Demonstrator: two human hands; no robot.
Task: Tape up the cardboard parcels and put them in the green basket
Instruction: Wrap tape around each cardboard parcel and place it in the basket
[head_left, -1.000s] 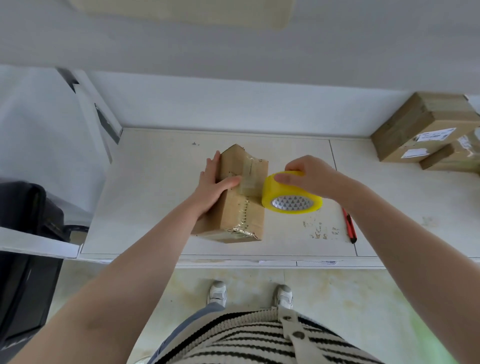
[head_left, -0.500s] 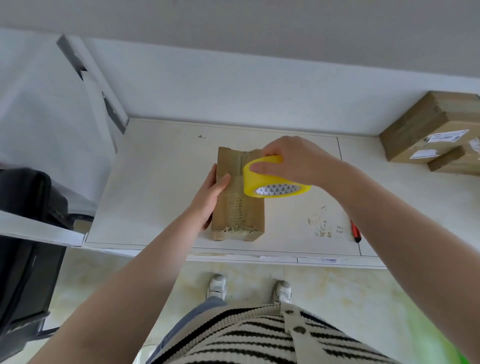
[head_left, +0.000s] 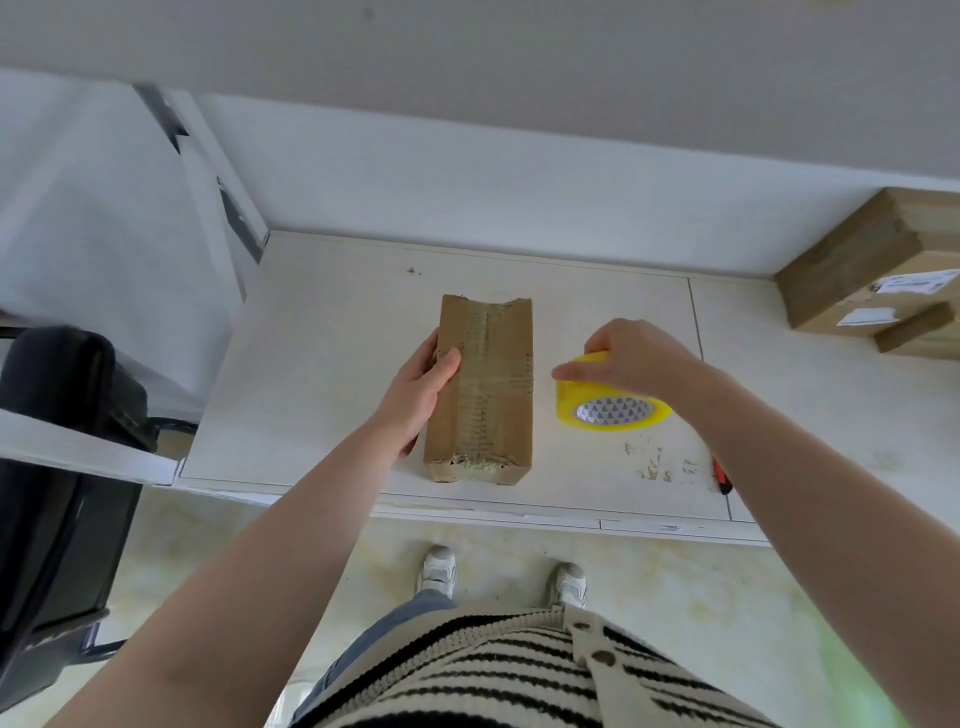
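A long brown cardboard parcel (head_left: 485, 395) lies flat on the white table (head_left: 322, 332), with tape along its top seam. My left hand (head_left: 421, 389) grips its left side, thumb on the top face. To the right of the parcel, a yellow roll of tape (head_left: 610, 402) stands on the table. My right hand (head_left: 631, 358) holds the roll from above, fingers curled over its rim. The green basket is not in view.
Two more cardboard parcels (head_left: 872, 270) with white labels are stacked at the table's far right. A red pen-like tool (head_left: 723, 477) lies near the front edge under my right forearm. A black chair (head_left: 57, 467) stands at the left. A white wall backs the table.
My right hand has carried the tape roll from above the parcel down to the table on its right. The parcel now lies flat and straight, my left hand still on its left side.
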